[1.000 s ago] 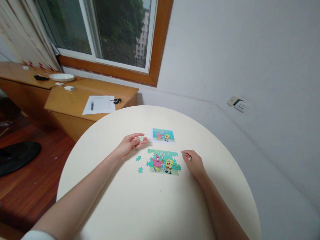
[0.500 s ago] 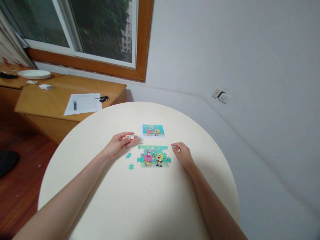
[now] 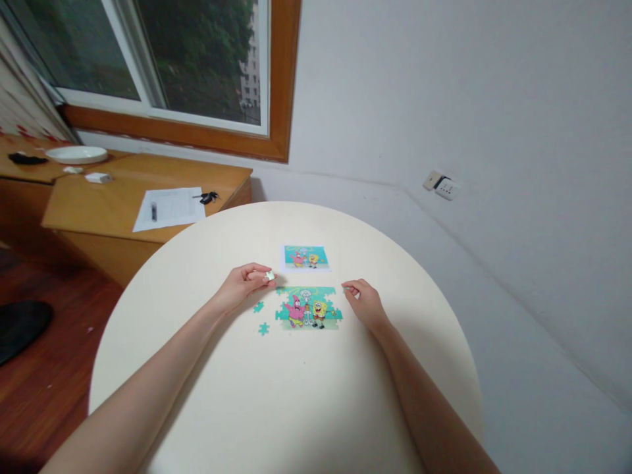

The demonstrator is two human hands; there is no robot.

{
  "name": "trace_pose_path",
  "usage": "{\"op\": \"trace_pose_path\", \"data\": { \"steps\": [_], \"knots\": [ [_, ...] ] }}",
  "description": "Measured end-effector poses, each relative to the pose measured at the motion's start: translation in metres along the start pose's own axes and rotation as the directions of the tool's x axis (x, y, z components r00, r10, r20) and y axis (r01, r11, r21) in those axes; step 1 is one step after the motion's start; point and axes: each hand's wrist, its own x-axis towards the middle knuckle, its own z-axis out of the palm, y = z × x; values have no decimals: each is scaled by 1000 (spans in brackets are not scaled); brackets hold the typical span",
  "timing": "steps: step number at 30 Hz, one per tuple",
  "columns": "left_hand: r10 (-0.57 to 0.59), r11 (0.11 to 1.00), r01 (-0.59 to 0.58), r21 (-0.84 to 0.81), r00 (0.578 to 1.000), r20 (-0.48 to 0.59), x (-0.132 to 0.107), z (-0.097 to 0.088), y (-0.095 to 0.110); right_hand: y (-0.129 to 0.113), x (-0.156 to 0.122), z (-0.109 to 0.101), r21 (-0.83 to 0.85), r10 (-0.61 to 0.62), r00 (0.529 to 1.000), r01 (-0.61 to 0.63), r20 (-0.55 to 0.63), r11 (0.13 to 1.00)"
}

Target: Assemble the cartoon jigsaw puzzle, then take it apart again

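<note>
In the head view, a shallow white dish (image 3: 76, 156) is set on the wooden cabinet (image 3: 197, 172) at the far left; it is seen at too low an angle for its inside to be made out. A sheet of paper (image 3: 178, 203), with dark keys (image 3: 210, 197) at its right edge, is laid on the same cabinet.

On the round table (image 3: 306, 408), the partly joined jigsaw (image 3: 309, 309) is placed between the two hands, its left and right edges jagged. By the left hand (image 3: 240, 285) a pale puzzle piece (image 3: 270, 275) is pinched between thumb and fingers, just beyond the jigsaw's upper left corner. Two loose teal pieces (image 3: 259, 307) are left lying on the nearer side of that hand, just beside the jigsaw. The right hand (image 3: 365, 304) is held just right of the jigsaw's upper right corner, its fingers curled and thumb and forefinger brought together; whether anything is gripped there cannot be told. A printed picture (image 3: 306, 257) is laid just beyond the jigsaw.
</note>
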Motion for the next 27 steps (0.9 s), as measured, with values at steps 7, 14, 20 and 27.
{"op": "trace_pose_path", "data": {
  "steps": [7,14,20,27],
  "knots": [
    [53,997,-52,61,999,-12,-1,4,-2,0,-1,2,14,3,1000,-2,-15,1000],
    [67,993,-68,92,998,12,-1,4,-3,1,-1,1,18,-12,1000,12,-14,1000],
    [91,983,-94,156,996,25,-1,5,-4,0,0,1,7,-6,1000,6,-7,1000],
    [131,961,-146,235,988,79,-2,13,-8,-5,0,2,10,3,998,-3,-56,1000]
  ]
}}
